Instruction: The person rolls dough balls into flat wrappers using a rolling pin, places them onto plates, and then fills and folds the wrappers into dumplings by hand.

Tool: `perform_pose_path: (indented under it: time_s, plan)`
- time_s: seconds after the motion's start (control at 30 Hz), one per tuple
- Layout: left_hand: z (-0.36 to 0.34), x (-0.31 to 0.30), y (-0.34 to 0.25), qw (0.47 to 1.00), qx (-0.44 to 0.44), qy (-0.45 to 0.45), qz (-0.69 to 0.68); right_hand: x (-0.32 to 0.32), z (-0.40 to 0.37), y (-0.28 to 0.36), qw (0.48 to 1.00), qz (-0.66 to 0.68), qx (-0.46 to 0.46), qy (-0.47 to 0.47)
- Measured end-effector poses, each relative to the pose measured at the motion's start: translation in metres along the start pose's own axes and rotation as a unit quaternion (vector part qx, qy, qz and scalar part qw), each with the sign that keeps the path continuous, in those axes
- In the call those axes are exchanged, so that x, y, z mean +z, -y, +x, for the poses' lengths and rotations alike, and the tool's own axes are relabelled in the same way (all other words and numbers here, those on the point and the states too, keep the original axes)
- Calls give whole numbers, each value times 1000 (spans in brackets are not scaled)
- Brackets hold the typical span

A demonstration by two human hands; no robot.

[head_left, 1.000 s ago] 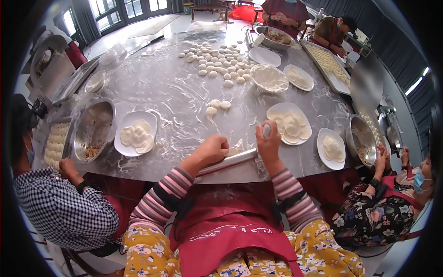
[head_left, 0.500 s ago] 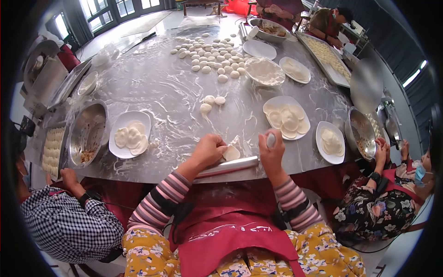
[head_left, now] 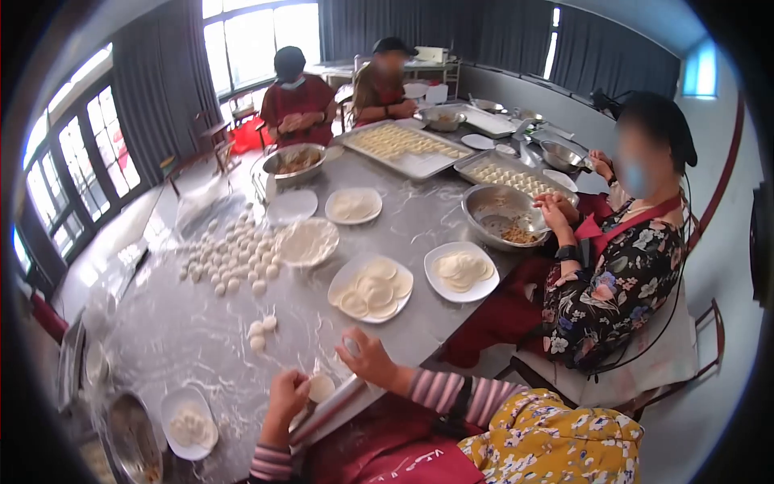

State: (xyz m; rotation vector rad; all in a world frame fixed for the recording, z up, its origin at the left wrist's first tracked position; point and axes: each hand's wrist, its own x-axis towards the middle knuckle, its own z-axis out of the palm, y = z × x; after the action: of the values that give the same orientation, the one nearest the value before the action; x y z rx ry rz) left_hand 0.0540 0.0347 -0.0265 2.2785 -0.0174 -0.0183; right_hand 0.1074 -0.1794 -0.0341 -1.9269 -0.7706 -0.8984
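My left hand (head_left: 287, 395) is closed at the table edge, its fingers pinching the rim of a small round dough wrapper (head_left: 322, 389). My right hand (head_left: 369, 360) is wrapped round a rolling pin (head_left: 351, 347); only its pale rounded end shows above the fist. Beyond my hands sit a few dough balls (head_left: 260, 331) on the floured metal table (head_left: 193, 347). A white plate of rolled wrappers (head_left: 372, 292) stands past my right hand, and another plate with wrappers (head_left: 192, 427) lies left of my left hand.
Many flattened dough pieces (head_left: 234, 254) lie beside a flour bowl (head_left: 308, 244). To the right are a wrapper plate (head_left: 461, 273), a steel filling bowl (head_left: 504, 218) and a co-worker (head_left: 613, 266). Dumpling trays (head_left: 403, 149) and two more people are farther back. A steel bowl (head_left: 133, 436) stands lower left.
My view has swung to the right, bringing the right-hand co-worker and the far trays more fully into sight. Both hands keep their holds near the table edge.
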Motion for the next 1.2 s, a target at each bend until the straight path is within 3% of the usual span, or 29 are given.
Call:
perform_pose_path:
  time_s: [0.03,0.1,0.27,0.37,0.53,0.63,0.77,0.83,0.9,0.97,1.0,1.03,1.1,1.13,1.17,1.2]
  plan:
    - [-4,-1,1,998,-33,-1,-46,-4,0,5,1000,-4,-6,-11]
    - [-9,-1,1,991,-76,-1,-111,-8,3,12,972,137,189,31]
    - [-4,-1,-4,998,16,-53,30,45,33,-8,989,76,127,13]
    - [4,-5,-13,999,-9,-19,50,58,37,-12,989,83,121,22]
    - [2,-7,-1,995,28,55,79,20,8,-2,990,70,120,3]
    - [-3,-7,3,998,-8,31,47,-4,-7,8,984,110,142,-1]
    - [-11,-9,12,995,-76,58,-39,12,8,0,985,102,137,16]
    - [-5,-10,1,995,-55,52,72,35,25,-9,990,77,116,30]
    - [-1,-14,-18,993,-53,47,94,60,30,-21,992,89,88,12]
    - [14,-7,6,995,-14,64,73,58,30,-20,993,61,96,22]
    - [15,-6,2,995,-28,73,60,48,28,-20,998,35,48,27]
    - [16,-8,-4,990,-41,98,98,37,21,-16,998,17,57,29]
    - [23,-3,15,989,23,100,106,34,-12,-34,998,9,37,40]
    - [23,-5,15,992,-8,98,75,-3,1,-12,992,-63,-97,51]
    - [18,-9,7,997,-19,79,19,-15,5,9,985,130,110,3]
    - [12,-17,-9,985,-114,99,-85,-25,6,19,981,140,135,8]
